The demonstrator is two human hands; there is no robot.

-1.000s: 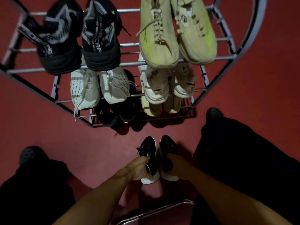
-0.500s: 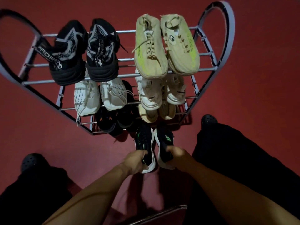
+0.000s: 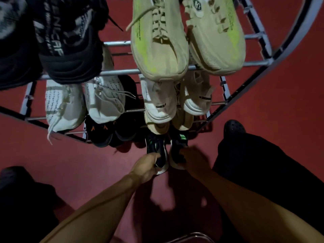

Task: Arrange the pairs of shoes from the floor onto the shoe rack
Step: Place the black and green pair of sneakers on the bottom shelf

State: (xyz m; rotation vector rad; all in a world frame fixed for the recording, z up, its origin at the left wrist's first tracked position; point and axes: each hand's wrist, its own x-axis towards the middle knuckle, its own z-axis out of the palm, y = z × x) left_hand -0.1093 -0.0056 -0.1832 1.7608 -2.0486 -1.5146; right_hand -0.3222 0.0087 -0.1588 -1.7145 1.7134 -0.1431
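Note:
A pair of black sneakers with white soles and green marks sits at the foot of the metal shoe rack (image 3: 119, 72), toes under its lowest tier. My left hand (image 3: 146, 166) grips the heel of the left black sneaker (image 3: 156, 148). My right hand (image 3: 192, 157) grips the heel of the right black sneaker (image 3: 178, 146). The rack holds black-and-grey shoes (image 3: 66, 50) and beige-green shoes (image 3: 161, 48) on top, two white pairs (image 3: 105, 100) below, then a black pair (image 3: 105, 134) and a beige pair (image 3: 157, 126).
Red floor (image 3: 280, 95) surrounds the rack. My dark-trousered legs and black clogs (image 3: 234, 128) flank my arms on both sides. A chrome tube (image 3: 191, 236) lies at the bottom edge.
Both hands have pushed the black sneakers forward from the open floor until their toes are under the rack's bottom tier. The view has moved closer to the rack.

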